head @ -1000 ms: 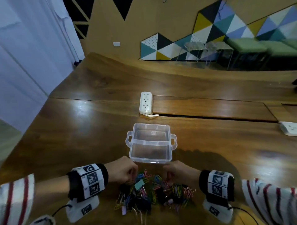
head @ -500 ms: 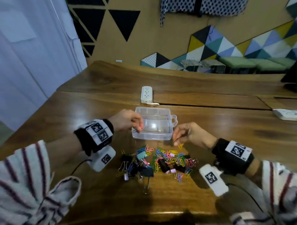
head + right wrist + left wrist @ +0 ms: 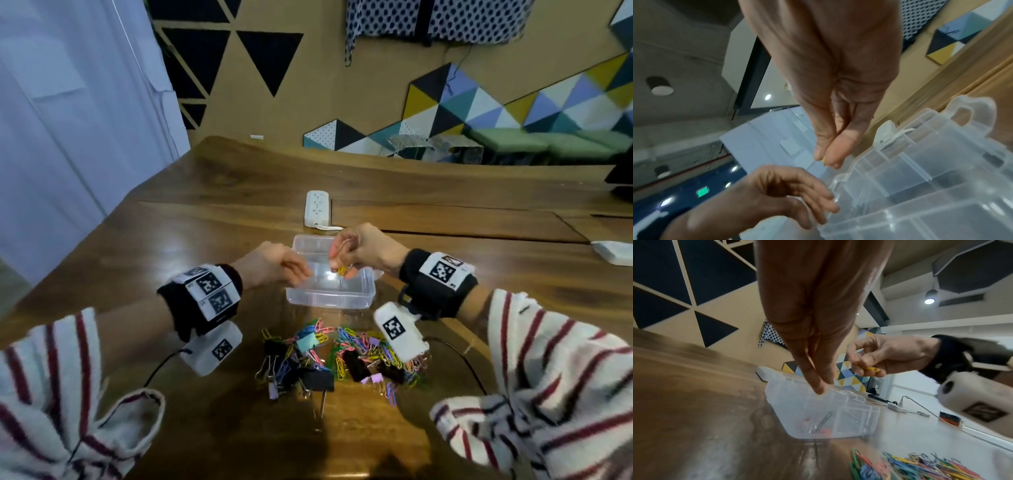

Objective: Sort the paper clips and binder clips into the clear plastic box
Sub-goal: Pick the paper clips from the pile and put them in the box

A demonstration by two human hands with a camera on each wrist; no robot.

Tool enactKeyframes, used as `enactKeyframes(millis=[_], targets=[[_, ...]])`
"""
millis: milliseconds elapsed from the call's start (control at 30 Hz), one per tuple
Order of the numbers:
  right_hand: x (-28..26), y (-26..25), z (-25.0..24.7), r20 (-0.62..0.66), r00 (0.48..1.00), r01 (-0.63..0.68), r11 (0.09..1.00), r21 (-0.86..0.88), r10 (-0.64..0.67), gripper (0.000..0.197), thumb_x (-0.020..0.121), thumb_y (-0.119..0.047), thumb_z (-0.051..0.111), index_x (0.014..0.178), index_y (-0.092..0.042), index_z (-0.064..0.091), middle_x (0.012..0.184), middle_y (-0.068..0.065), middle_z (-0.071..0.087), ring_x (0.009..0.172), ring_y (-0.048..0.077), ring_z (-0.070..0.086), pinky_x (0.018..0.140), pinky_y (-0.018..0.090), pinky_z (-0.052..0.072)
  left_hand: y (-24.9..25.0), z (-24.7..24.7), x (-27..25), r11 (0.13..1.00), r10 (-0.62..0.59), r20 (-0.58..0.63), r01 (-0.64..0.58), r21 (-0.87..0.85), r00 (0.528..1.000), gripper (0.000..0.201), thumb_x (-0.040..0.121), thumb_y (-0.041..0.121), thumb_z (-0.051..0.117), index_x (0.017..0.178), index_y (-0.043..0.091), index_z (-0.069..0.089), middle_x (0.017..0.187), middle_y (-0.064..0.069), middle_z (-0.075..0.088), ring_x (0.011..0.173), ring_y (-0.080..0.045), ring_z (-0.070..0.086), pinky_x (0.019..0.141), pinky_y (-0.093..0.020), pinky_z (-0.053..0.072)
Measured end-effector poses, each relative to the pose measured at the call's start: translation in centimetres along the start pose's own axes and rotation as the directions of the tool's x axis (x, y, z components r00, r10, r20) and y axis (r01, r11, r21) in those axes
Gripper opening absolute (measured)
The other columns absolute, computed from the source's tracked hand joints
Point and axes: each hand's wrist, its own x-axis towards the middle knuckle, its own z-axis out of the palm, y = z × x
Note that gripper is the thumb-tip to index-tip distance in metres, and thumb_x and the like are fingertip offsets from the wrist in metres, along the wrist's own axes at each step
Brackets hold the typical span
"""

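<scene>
Wooden table [image 3: 137,274]: right hand [image 3: 370,250] pinches yellow clip [image 3: 342,270], type unclear.

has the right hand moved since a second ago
Yes. The right hand was down at the clip pile on the near side of the clear box; now it is over the box, pinching a yellow paper clip.

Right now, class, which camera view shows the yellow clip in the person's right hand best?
The left wrist view: the yellow clip shows side-on, pinched by the right hand. The head view shows it small and blurred over the clear plastic box; the right wrist view shows only a sliver below the fingertips.
</scene>
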Motion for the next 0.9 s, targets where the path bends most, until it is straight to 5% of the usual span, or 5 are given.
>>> enactKeyframes(millis=[167,433,533,633,900], targets=[[3.9,2.3,0.2,0.092,0.995,-0.02,0.994,-0.112,0.03,0.014,0.077,0.005,0.067,0.08,-0.007,0.06,0.069,0.007,0.062,0.064,0.02,0.062,0.056,0.022,0.058,-0.3,-0.2,0.7,0.998,0.006,0.051,-0.009,0.059,0.999,0.021,0.085,0.001,0.058,0.103,0.01,0.066,0.093,0.006,0.064,0.076,0.009,0.059,0.067,0.001,0.045],[2.8,1.9,0.8,0.167,0.982,-0.049,0.978,-0.203,0.084,0.025,0.086,0.014,0.045,0.106,0.007,0.057,0.087,0.019,0.065,0.063,0.012,0.064,0.065,0.023,0.055,0.2,-0.1,-3.4,0.988,0.059,0.062,-0.067,0.137,0.996,0.01,0.085,0.01,0.062,0.092,0.013,0.069,0.081,0.01,0.065,0.068,0.012,0.06,0.064,-0.003,0.045],[-0.1,0.8,1.0,0.094,0.995,0.069,0.899,-0.432,-0.031,0.026,0.087,0.009,0.045,0.105,0.0,0.061,0.108,0.02,0.067,0.083,0.024,0.066,0.074,0.028,0.056,-0.4,1.7,-5.3,0.956,-0.048,0.127,0.009,0.295,0.991,0.018,0.087,0.013,0.06,0.103,0.009,0.066,0.097,-0.001,0.068,0.068,0.009,0.056,0.061,0.002,0.038],[-3.3,0.4,1.0,0.105,0.983,0.183,0.764,-0.619,-0.15,0.024,0.088,0.003,0.046,0.102,-0.006,0.063,0.098,0.013,0.071,0.085,0.024,0.069,0.078,0.034,0.058,-0.9,3.5,-5.9,0.921,-0.102,0.1,0.056,0.385,0.99,0.027,0.085,0.022,0.062,0.111,0.014,0.061,0.112,-0.005,0.061,0.087,-0.005,0.051,0.065,-0.006,0.034],[-7.5,3.9,2.7,0.148,0.989,0.126,0.607,-0.785,-0.014,0.013,0.089,-0.008,0.052,0.098,-0.008,0.061,0.097,0.009,0.069,0.08,0.016,0.059,0.081,0.027,0.051,0.6,5.1,-5.4,0.916,-0.105,0.094,0.059,0.397,0.99,0.024,0.079,0.007,0.067,0.103,0.006,0.061,0.092,0.002,0.05,0.088,-0.009,0.046,0.075,-0.018,0.038]])
